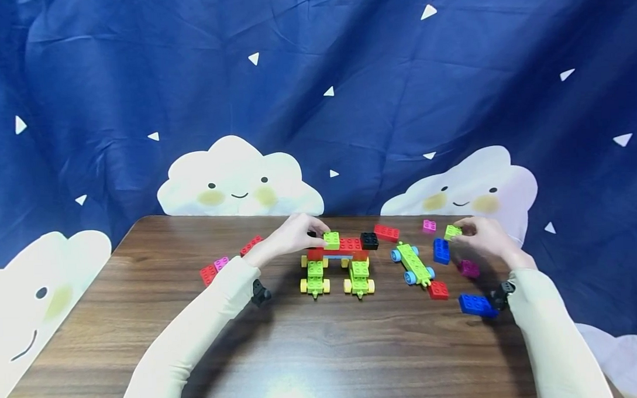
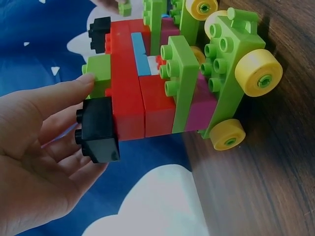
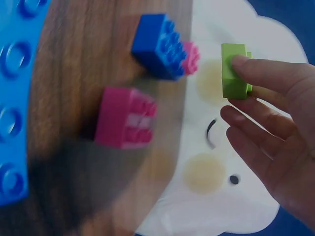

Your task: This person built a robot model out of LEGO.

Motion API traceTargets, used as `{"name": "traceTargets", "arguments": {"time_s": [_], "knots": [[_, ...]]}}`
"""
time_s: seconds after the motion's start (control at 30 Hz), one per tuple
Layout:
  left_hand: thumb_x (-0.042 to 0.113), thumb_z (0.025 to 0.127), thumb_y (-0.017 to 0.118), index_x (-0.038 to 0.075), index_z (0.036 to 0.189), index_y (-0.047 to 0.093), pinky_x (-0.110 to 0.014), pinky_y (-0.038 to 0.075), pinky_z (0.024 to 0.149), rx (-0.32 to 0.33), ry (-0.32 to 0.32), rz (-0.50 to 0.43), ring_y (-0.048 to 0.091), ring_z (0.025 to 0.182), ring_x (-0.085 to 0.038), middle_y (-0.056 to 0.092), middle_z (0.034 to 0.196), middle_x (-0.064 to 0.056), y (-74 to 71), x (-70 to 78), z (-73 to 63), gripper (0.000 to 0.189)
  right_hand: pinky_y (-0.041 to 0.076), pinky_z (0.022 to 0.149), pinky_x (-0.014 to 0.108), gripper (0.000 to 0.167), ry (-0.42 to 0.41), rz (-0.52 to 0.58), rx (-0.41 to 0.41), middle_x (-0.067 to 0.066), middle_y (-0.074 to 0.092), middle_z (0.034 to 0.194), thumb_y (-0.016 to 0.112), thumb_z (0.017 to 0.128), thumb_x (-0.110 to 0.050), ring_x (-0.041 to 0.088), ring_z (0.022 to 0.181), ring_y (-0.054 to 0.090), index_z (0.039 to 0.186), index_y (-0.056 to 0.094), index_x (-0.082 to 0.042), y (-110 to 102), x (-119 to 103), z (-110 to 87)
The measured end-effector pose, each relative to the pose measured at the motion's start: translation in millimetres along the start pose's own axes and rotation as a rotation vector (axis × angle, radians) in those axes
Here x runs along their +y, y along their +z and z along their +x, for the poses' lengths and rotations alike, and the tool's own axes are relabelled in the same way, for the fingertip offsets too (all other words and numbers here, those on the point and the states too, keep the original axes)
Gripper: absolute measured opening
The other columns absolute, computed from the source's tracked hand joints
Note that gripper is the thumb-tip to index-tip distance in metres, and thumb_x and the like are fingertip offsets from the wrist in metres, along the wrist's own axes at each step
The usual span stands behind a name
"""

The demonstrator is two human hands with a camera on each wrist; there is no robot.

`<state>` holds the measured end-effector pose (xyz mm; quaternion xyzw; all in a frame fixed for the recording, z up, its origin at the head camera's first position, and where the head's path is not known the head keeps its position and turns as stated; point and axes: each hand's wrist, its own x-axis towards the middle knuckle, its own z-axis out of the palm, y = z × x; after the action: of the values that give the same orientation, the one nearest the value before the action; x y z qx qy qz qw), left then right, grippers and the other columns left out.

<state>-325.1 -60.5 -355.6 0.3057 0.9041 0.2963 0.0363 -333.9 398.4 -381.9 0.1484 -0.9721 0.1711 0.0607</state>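
Note:
A toy structure stands on two lime green wheeled bases with yellow wheels, bridged on top by red bricks. My left hand is at its upper left, thumb and fingers gripping a lime green brick that sits on the red layer. Black bricks flank it at both ends; the near black brick overlaps my fingers in the left wrist view. Over at the right, my right hand pinches another lime green brick between thumb and fingers, held up off the table.
Right of the structure lies a green wheeled base with blue wheels. Around it are blue bricks, red bricks, a pink brick and a magenta brick. Red bricks lie left, beside another pink brick.

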Motion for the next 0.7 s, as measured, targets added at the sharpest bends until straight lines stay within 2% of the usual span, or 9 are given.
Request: {"name": "traceTargets", "arguments": {"time_s": [0.1,0.2,0.4,0.57,0.7], "knots": [[0.021,0.088,0.075,0.007,0.117,0.072,-0.034,0.055,0.093,0.001,0.008,-0.01,0.069,0.102,-0.019,0.076,0.111,-0.007,-0.1,-1.5,-0.5,0.032,0.051,0.074,0.037,0.032,-0.046,-0.002,0.014,0.014,0.074,0.095,0.072,0.089,-0.021,0.022,0.082,0.063,0.113,0.069,0.001,-2,-13,4.9],[0.02,0.087,0.076,0.007,0.116,0.073,-0.037,0.055,0.095,0.007,0.021,-0.02,0.069,0.103,-0.02,0.075,0.111,-0.007,-0.2,-3.0,-1.4,0.032,0.051,0.073,0.037,0.03,-0.103,-0.001,0.032,0.012,0.074,0.093,0.072,0.089,-0.02,0.02,0.08,0.064,0.111,0.07,0.0,-3,-26,10.2],[0.02,0.087,0.076,0.005,0.115,0.073,-0.042,0.055,0.096,0.021,0.053,-0.017,0.069,0.104,-0.022,0.075,0.111,-0.009,1.2,-3.6,-2.5,0.032,0.053,0.077,0.044,0.034,-0.155,-0.03,0.079,0.015,0.074,0.097,0.075,0.087,-0.022,0.026,0.083,0.066,0.113,0.07,-0.001,-6,-53,15.7],[0.021,0.087,0.076,0.006,0.115,0.073,-0.039,0.055,0.095,0.049,0.049,0.005,0.07,0.103,-0.02,0.076,0.109,-0.007,3.1,-3.2,-3.4,0.032,0.054,0.083,0.051,0.038,-0.188,-0.042,0.085,0.019,0.072,0.106,0.074,0.089,-0.024,0.031,0.091,0.066,0.118,0.068,0.0,-11,-76,18.7],[0.021,0.086,0.077,0.006,0.112,0.073,-0.04,0.055,0.095,0.075,0.039,-0.006,0.069,0.102,-0.02,0.076,0.107,-0.007,4.3,-2.8,-4.3,0.031,0.055,0.085,0.051,0.037,-0.221,-0.027,0.1,0.018,0.072,0.111,0.073,0.089,-0.024,0.03,0.095,0.067,0.119,0.068,-0.002,-10,-90,22.6]]}}
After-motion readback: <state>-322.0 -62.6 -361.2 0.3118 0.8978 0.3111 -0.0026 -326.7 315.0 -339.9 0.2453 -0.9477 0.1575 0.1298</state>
